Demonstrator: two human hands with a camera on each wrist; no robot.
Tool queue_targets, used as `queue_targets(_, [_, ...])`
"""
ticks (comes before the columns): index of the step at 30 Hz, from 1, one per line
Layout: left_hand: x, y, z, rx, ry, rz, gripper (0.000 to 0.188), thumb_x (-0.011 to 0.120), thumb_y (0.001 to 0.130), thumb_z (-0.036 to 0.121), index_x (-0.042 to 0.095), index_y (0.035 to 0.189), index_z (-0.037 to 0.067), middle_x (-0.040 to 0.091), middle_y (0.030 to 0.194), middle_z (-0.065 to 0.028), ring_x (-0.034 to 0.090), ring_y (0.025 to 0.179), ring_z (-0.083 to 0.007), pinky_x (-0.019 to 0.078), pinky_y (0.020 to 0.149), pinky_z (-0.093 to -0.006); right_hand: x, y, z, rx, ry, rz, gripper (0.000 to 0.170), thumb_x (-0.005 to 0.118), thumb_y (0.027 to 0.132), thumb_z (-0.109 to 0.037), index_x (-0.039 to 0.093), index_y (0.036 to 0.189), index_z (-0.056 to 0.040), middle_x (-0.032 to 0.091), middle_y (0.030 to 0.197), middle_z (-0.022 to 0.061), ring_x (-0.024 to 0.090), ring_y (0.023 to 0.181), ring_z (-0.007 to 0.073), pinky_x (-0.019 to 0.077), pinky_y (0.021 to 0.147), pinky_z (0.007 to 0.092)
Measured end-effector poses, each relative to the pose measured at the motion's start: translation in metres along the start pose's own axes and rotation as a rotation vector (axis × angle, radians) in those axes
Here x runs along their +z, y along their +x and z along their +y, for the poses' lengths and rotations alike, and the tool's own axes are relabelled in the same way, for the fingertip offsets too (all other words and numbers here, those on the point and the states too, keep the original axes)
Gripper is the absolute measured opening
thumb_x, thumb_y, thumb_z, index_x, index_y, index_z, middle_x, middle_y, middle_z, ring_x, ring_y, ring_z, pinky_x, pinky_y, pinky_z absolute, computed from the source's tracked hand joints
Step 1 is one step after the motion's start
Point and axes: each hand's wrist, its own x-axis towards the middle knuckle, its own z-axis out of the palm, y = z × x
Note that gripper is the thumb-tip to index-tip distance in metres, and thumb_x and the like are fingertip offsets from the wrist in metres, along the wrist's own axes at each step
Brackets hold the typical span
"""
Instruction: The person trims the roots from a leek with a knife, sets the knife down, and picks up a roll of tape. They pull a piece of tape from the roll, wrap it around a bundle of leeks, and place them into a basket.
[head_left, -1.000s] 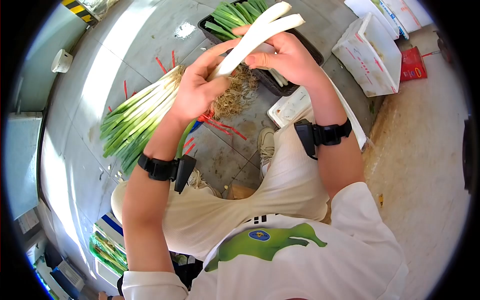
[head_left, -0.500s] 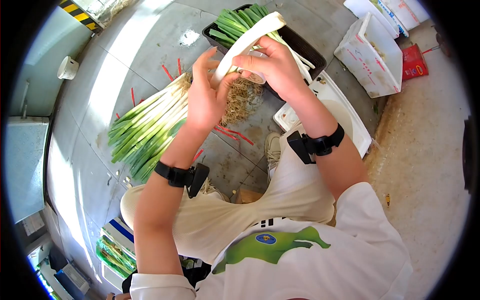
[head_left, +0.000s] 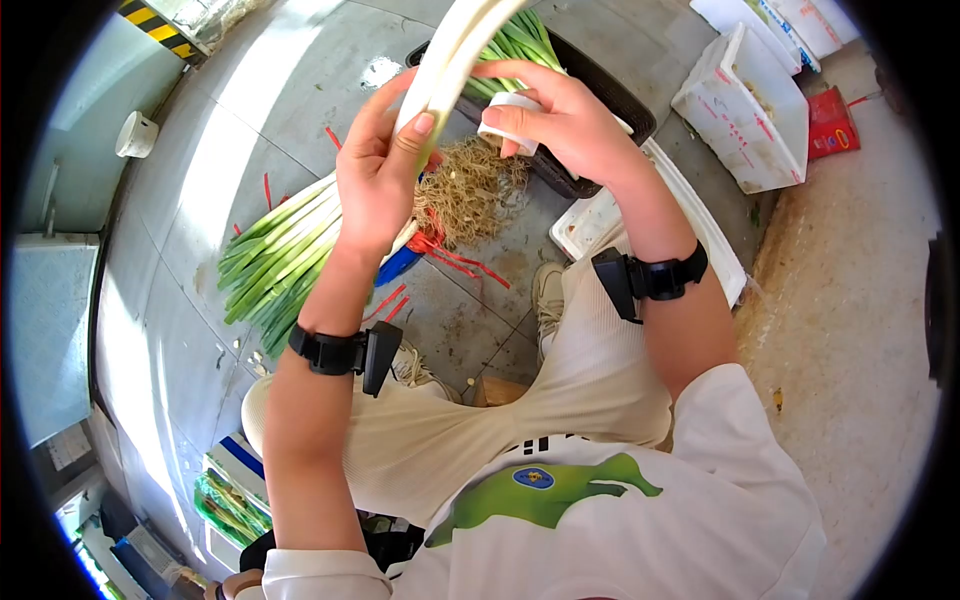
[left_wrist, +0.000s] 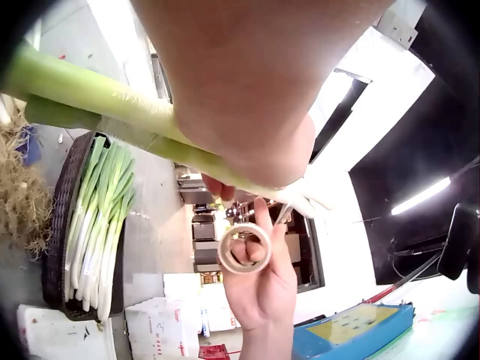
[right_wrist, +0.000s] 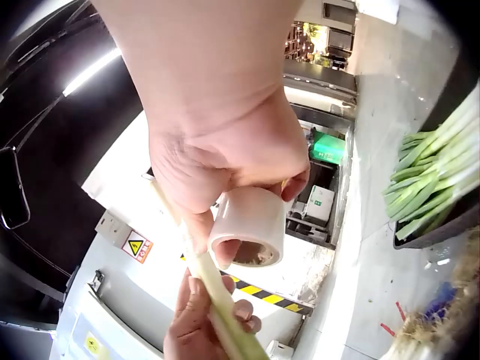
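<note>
Long leeks (head_left: 452, 62), white at the raised end, are gripped by my left hand (head_left: 378, 185) with the thumb across them. They slant up in front of my face, and their tops run out of the head view. A shiny clear strip (left_wrist: 129, 133) lies on the green part in the left wrist view. My right hand (head_left: 572, 112) holds a roll of clear tape (right_wrist: 251, 214) with a finger through its core. Its forefinger reaches to the stalks, its tip hidden behind them in the head view.
A pile of leeks (head_left: 285, 255) lies on the tiled floor, with a tangle of dry roots (head_left: 475, 195) and red strips (head_left: 465, 263) beside it. A dark crate (head_left: 610, 85) contains more leeks (head_left: 525, 40). Right of it are a white foam lid (head_left: 695, 215) and a foam box (head_left: 730, 115).
The leeks have swung upward and nearer to the head camera. My left hand, more spread half a second ago, now wraps the stalks. The tape roll shows more plainly in my right hand.
</note>
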Motion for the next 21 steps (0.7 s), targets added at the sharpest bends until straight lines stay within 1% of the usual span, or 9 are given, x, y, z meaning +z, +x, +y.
queue_targets(2, [0.001, 0.001, 0.009, -0.070, -0.103, -0.110, 0.043, 0.057, 0.100, 0.012, 0.047, 0.140, 0.002, 0.069, 0.090, -0.0109, 0.062, 0.069, -0.0136, 0.0521, 0.062, -0.0279, -0.006, 0.001, -0.001, -0.055, -0.087, 0.017, 0.054, 0.069, 0.093, -0.016, 0.048, 0.141, -0.0028, 0.064, 0.091, 0.0029, 0.061, 0.073, 0.0097, 0.0508, 0.068, 0.0255])
queue_targets(6, [-0.001, 0.003, 0.017, -0.150, -0.254, -0.180, 0.042, 0.057, 0.100, 0.011, 0.048, 0.139, 0.002, 0.068, 0.089, -0.0123, 0.063, 0.066, -0.0146, 0.0519, 0.061, -0.0278, -0.010, 0.002, 0.001, -0.063, -0.059, 0.025, 0.056, 0.069, 0.093, -0.015, 0.047, 0.143, -0.0029, 0.066, 0.097, 0.0040, 0.061, 0.076, 0.0095, 0.0518, 0.068, 0.0259])
queue_targets(8, [-0.001, 0.002, 0.015, -0.223, -0.358, -0.209, 0.042, 0.064, 0.096, 0.010, 0.052, 0.136, 0.006, 0.069, 0.086, -0.0107, 0.062, 0.064, -0.0124, 0.0501, 0.056, -0.0269, -0.010, 0.004, 0.005, -0.103, -0.041, 0.025, 0.057, 0.069, 0.092, -0.013, 0.046, 0.144, -0.0030, 0.066, 0.107, 0.0044, 0.062, 0.084, 0.0097, 0.0524, 0.067, 0.0265])
queue_targets(12, [-0.001, -0.002, 0.014, -0.263, -0.305, -0.232, 0.044, 0.068, 0.093, 0.011, 0.053, 0.134, 0.003, 0.069, 0.085, -0.0088, 0.062, 0.062, -0.0110, 0.0495, 0.052, -0.0258, -0.014, 0.005, 0.008, -0.076, -0.011, -0.039, 0.057, 0.069, 0.092, -0.012, 0.046, 0.144, -0.0040, 0.065, 0.119, 0.0050, 0.062, 0.093, 0.0102, 0.0528, 0.065, 0.0264])
queue_targets(14, [0.002, -0.005, 0.014, -0.200, -0.090, -0.244, 0.045, 0.073, 0.089, 0.012, 0.056, 0.129, 0.001, 0.069, 0.086, -0.0064, 0.061, 0.061, -0.0087, 0.0481, 0.051, -0.0238, -0.010, 0.004, 0.005, -0.123, 0.071, -0.073, 0.057, 0.069, 0.091, -0.011, 0.047, 0.143, -0.0050, 0.064, 0.122, 0.0043, 0.062, 0.096, 0.0096, 0.0525, 0.064, 0.0246])
queue_targets(15, [0.003, -0.005, 0.013, -0.199, -0.089, -0.245, 0.045, 0.073, 0.089, 0.012, 0.056, 0.129, 0.001, 0.069, 0.086, -0.0064, 0.061, 0.061, -0.0087, 0.0481, 0.051, -0.0238, -0.011, 0.005, 0.007, -0.124, 0.071, -0.073, 0.057, 0.069, 0.091, -0.011, 0.047, 0.143, -0.0050, 0.064, 0.122, 0.0043, 0.062, 0.096, 0.0096, 0.0525, 0.064, 0.0246])
queue_targets(18, [0.002, -0.004, 0.013, -0.213, -0.067, -0.282, 0.041, 0.077, 0.086, 0.010, 0.059, 0.121, 0.000, 0.067, 0.083, -0.0038, 0.059, 0.059, -0.0063, 0.0460, 0.050, -0.0216, -0.013, 0.005, 0.008, -0.077, -0.018, -0.114, 0.057, 0.069, 0.091, -0.010, 0.048, 0.144, -0.0070, 0.064, 0.123, 0.0034, 0.062, 0.094, 0.0084, 0.0518, 0.064, 0.0227])
queue_targets(20, [-0.001, -0.002, 0.019, -0.333, -0.086, -0.380, 0.032, 0.074, 0.086, 0.010, 0.061, 0.114, 0.000, 0.063, 0.079, -0.0013, 0.056, 0.059, -0.0062, 0.0438, 0.050, -0.0217, -0.007, -0.001, -0.007, -0.073, 0.038, -0.166, 0.054, 0.066, 0.089, -0.006, 0.052, 0.142, -0.0078, 0.068, 0.114, 0.0048, 0.063, 0.083, 0.0090, 0.0524, 0.067, 0.0260])
queue_targets(21, [-0.004, -0.002, 0.018, -0.330, -0.085, -0.383, 0.032, 0.074, 0.086, 0.010, 0.061, 0.114, 0.000, 0.063, 0.079, -0.0013, 0.056, 0.059, -0.0062, 0.0438, 0.050, -0.0217, -0.005, -0.003, -0.008, -0.077, 0.037, -0.162, 0.054, 0.066, 0.089, -0.006, 0.052, 0.142, -0.0078, 0.068, 0.114, 0.0048, 0.063, 0.083, 0.0090, 0.0524, 0.067, 0.0260])
